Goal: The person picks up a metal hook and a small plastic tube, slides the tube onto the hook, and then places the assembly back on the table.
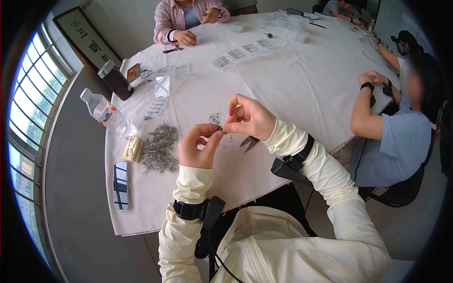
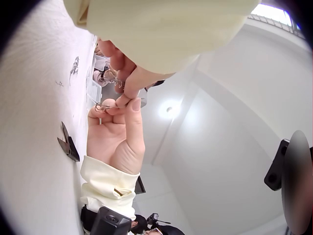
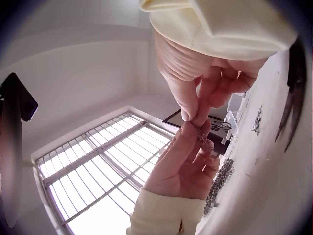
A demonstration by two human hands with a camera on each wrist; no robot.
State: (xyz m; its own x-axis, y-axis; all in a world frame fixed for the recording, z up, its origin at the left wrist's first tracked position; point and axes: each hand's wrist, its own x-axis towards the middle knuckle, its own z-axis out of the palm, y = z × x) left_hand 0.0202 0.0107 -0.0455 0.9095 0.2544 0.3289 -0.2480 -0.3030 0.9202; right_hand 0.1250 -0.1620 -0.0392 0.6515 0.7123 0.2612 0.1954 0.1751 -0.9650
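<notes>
Over the table's near part, my left hand (image 1: 199,147) and right hand (image 1: 252,118) meet fingertip to fingertip. Between thumb and forefinger each pinches a small metal wire piece (image 1: 220,128), mostly covered by the fingers. Thin looped wire (image 2: 101,105) sticks out past the right hand's fingers in the left wrist view. More wire (image 3: 202,139) shows at the left fingers in the right wrist view. Dark scissors (image 1: 249,142) lie spread below the right hand. Just beyond the fingertips is a small group of wire pieces (image 1: 214,118).
Left of my hands lies a heaped pile of metal wire pieces (image 1: 160,150). Around it are a phone (image 1: 121,186), a tissue pack (image 1: 132,149), a plastic bottle (image 1: 106,113) and a dark flask (image 1: 115,81). Clear trays (image 1: 237,53) stand farther back. Other people sit around the table.
</notes>
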